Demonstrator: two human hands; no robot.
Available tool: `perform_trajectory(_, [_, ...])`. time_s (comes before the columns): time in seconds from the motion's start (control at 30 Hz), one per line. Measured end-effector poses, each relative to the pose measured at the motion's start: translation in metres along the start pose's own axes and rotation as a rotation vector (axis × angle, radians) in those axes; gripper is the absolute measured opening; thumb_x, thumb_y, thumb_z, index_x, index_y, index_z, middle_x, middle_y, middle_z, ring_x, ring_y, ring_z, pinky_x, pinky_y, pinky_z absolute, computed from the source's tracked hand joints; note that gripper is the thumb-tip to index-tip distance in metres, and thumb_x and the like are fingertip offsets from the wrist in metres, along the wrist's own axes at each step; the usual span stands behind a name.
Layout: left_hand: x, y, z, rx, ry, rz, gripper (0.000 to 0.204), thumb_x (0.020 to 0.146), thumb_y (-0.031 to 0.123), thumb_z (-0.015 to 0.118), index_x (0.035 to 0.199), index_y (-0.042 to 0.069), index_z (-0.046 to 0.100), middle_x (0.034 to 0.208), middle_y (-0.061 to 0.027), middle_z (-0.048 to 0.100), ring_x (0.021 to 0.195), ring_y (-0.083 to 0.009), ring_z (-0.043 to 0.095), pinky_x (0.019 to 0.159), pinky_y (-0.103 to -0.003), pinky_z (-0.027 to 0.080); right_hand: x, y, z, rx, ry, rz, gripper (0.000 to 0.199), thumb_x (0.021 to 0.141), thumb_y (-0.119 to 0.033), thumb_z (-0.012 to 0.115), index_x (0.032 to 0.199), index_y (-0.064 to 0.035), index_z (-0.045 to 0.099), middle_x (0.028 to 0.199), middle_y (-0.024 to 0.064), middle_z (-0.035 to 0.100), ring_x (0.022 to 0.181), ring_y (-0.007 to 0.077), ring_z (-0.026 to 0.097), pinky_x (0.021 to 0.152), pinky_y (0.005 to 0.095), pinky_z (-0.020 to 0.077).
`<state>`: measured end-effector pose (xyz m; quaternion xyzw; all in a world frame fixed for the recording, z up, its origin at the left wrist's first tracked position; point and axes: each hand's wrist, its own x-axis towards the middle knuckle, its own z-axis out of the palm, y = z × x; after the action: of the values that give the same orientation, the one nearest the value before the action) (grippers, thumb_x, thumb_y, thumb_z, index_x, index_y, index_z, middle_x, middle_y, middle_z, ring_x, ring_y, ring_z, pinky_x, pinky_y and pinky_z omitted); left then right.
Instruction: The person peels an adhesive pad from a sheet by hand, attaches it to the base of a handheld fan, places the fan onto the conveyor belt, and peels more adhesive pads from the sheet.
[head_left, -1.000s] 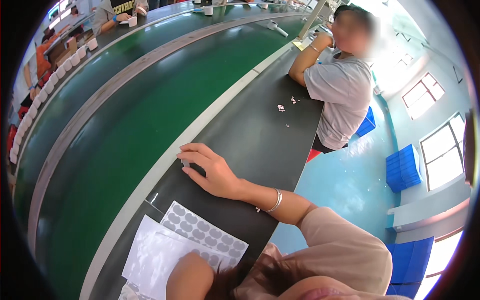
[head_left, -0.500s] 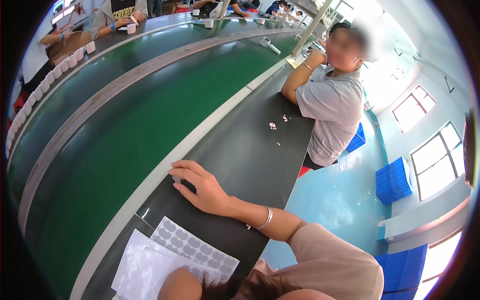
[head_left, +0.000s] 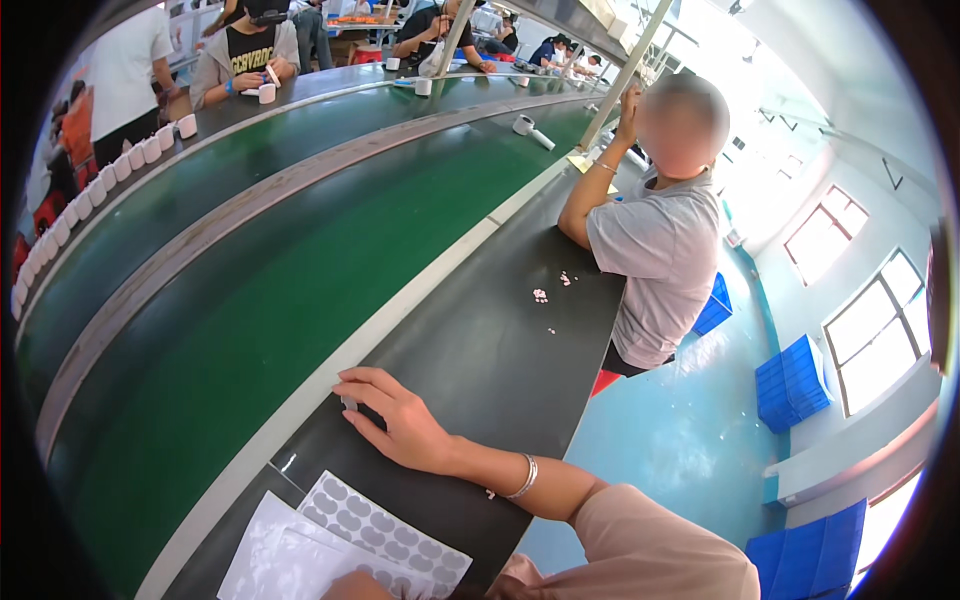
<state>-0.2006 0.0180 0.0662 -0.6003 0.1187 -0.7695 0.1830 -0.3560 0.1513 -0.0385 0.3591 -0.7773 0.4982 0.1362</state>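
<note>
My right hand (head_left: 405, 425), with a silver bangle on its wrist, rests on the dark worktop (head_left: 470, 330) beside the pale edge of the green belt. Its fingers curl round a small grey piece (head_left: 349, 403) that looks like a sticker, held between thumb and fingertips. Nearer to me lies a white sheet of grey double-lobed stickers (head_left: 375, 525), partly covered by plain white sheets (head_left: 275, 560). A bit of bare skin shows over the sheets at the lower edge; my left hand itself is not visible.
A green conveyor belt (head_left: 260, 350) runs along the left, with a white handled device (head_left: 533, 131) far along it. Small pale bits (head_left: 540, 296) lie on the worktop near a seated person (head_left: 655, 230). A row of white cups (head_left: 120, 165) lines the far side. Blue crates (head_left: 793, 382) stand right.
The view has tilted, so the scene sits slightly lower in the picture. The seated person's head has turned and their hand is raised higher. My right hand keeps its pose on the worktop.
</note>
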Motion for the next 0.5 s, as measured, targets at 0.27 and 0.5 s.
perform_trajectory(0.27, [0.0008, -0.0058, -0.0054, 0.062, 0.027, -0.004, 0.024, 0.095, 0.008, 0.038, 0.118, 0.014, 0.040, 0.127, 0.0021, 0.041, 0.106, -0.0129, 0.039, 0.079, -0.024, 0.037, -0.0048, -0.0003, -0.0017, -0.022, -0.011, 0.012, 0.031, 0.084, -0.002, 0.063, 0.114, -0.0040, 0.059, 0.120, 0.0119, 0.053, 0.092, 0.0242, 0.062, 0.078, 0.0313, 0.0522])
perform_trajectory(0.5, [0.0040, -0.0106, -0.0063, 0.093, 0.089, -0.025, 0.019, 0.095, 0.009, 0.039, 0.114, 0.013, 0.042, 0.124, 0.0013, 0.043, 0.101, -0.0136, 0.040, 0.076, -0.025, 0.037, -0.0036, 0.0015, -0.0028, -0.011, 0.008, -0.008, 0.029, 0.083, -0.003, 0.063, 0.112, -0.0035, 0.059, 0.117, 0.0107, 0.055, 0.085, 0.0228, 0.063, 0.073, 0.0303, 0.0529])
